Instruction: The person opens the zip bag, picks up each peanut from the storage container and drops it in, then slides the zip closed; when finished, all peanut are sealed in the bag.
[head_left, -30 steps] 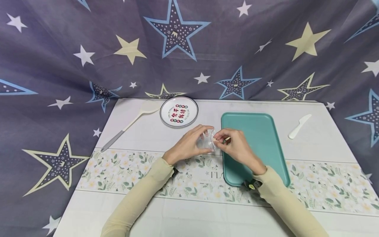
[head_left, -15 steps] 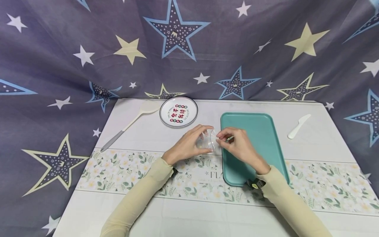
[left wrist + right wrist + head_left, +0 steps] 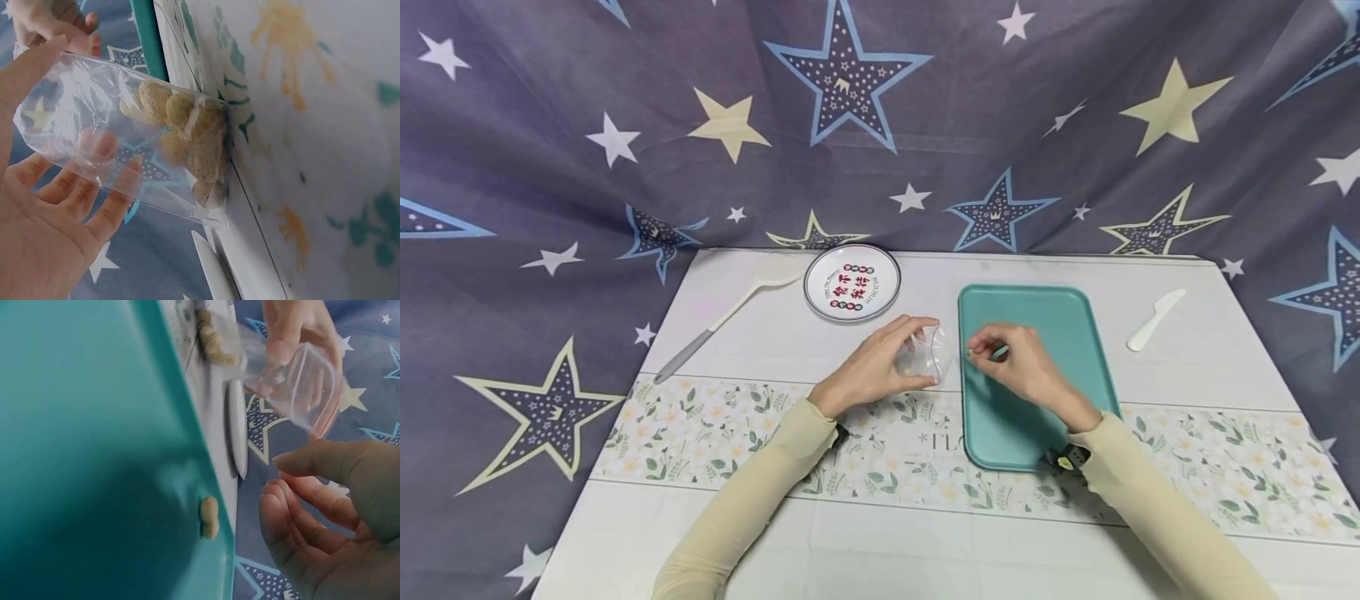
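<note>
A clear zip bag stands near the table's middle, held at its mouth by my left hand. In the left wrist view several unshelled peanuts sit at the bag's bottom, with thumb and fingers on either side of the plastic. My right hand hovers over the left part of the teal tray, its fingers loosely bent. Nothing shows between its fingertips in the right wrist view. One peanut lies on the tray by its rim, below that hand.
Behind the bag stands a round white plate with red lettering. A spoon with a grey handle lies at the left. To the right of the tray is a white plastic knife. A star-patterned curtain hangs along the table's back edge.
My right hand has drawn away from the bag's mouth to the right, over the tray. A pale thing at its fingertips a second ago no longer shows there. The left hand stays put.
</note>
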`<state>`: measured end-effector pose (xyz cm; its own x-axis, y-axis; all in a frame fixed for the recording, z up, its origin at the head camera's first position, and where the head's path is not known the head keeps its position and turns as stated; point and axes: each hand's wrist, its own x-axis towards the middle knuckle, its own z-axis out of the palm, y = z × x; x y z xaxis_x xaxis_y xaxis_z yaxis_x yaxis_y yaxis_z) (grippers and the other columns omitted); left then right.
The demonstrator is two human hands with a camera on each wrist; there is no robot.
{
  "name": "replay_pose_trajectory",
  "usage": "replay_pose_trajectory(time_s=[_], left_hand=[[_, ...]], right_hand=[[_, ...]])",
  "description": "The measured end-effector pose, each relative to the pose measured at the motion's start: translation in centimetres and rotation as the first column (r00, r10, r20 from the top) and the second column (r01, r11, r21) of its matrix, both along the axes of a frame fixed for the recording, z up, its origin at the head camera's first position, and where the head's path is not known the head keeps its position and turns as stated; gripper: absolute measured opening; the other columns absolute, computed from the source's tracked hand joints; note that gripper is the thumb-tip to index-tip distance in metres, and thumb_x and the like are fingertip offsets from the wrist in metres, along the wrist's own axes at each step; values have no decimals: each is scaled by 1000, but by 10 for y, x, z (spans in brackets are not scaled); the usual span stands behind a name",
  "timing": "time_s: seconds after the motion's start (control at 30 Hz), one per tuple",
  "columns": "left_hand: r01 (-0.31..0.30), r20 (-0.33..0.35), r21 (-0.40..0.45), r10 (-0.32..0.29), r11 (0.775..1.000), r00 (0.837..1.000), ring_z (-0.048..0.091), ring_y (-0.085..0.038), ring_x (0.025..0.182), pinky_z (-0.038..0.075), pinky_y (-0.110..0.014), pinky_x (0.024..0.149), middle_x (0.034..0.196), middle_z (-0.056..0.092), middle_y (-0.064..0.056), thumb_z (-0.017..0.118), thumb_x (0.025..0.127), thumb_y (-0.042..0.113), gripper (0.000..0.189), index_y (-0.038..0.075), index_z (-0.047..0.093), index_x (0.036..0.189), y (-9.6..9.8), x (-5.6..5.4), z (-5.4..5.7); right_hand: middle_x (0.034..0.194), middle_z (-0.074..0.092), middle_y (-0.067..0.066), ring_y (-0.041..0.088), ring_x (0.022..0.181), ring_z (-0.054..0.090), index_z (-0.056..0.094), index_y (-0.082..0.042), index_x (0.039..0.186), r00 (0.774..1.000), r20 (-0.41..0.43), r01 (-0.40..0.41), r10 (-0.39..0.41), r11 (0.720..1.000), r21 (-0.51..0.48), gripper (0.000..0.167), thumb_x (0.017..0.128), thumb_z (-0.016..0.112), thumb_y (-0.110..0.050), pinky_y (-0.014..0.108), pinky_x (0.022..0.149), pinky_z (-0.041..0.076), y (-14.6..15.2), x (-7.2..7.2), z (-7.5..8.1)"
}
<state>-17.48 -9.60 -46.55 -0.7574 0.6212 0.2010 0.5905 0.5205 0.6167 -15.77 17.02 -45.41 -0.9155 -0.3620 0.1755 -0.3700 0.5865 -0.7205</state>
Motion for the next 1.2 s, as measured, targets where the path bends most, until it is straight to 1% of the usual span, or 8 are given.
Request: replay_pose_trajectory(time_s=[0.27,0.43,0.6,0.7,0.8,0.93,1.2], left_hand=[[-9,10,-8,9,1000,1000,65,-18,111,57,-37,97,139,62,-6,88,84,39,85,23,45,155,-1,0,1],[-10,14,-10,10,1000,1000,65,-19,111,57,-36,97,139,62,-5,88,84,39,85,24,44,155,-2,0,0],[-12,17,-14,12,1000,1000,65,-18,112,57,-35,97,139,61,-3,88,84,39,84,26,44,155,-3,-1,0],[-8,17,-13,8,1000,1000,65,-21,113,57,-36,97,140,61,-4,88,84,39,84,25,44,155,-3,-1,-1],[-3,16,-8,3,1000,1000,66,-22,113,57,-36,98,140,61,-5,88,84,39,84,21,45,155,-3,-1,-1],[3,12,3,-3,1000,1000,66,-24,115,57,-38,100,141,61,-6,88,84,38,84,17,47,154,-3,-1,-1],[3,12,5,-3,1000,1000,66,-23,115,57,-37,99,141,61,-4,87,85,39,82,17,47,153,-4,-1,-1]], right_hand=[[98,78,15,23,81,73,76,0,104,999,36,-32,31,999,42,17,87,78,3,38,75,64,13,-8,-8],[97,78,16,24,82,72,76,0,104,998,60,-35,30,995,90,19,86,80,3,40,76,63,21,-14,-13],[101,77,18,27,84,73,76,1,106,997,68,-34,26,992,120,21,85,80,4,44,78,63,27,-20,-18],[104,76,20,29,86,73,75,2,108,997,76,-27,17,991,131,23,85,80,3,45,79,63,29,-22,-19],[107,75,21,30,88,73,74,2,110,997,81,-18,7,990,139,25,86,80,1,47,81,62,28,-25,-20],[108,75,20,31,90,73,74,0,110,998,60,-23,14,989,149,24,87,81,-1,49,82,61,25,-29,-21],[105,74,16,31,91,70,78,-2,105,997,-3,-75,76,981,180,19,86,82,-2,49,83,60,17,-33,-21]])
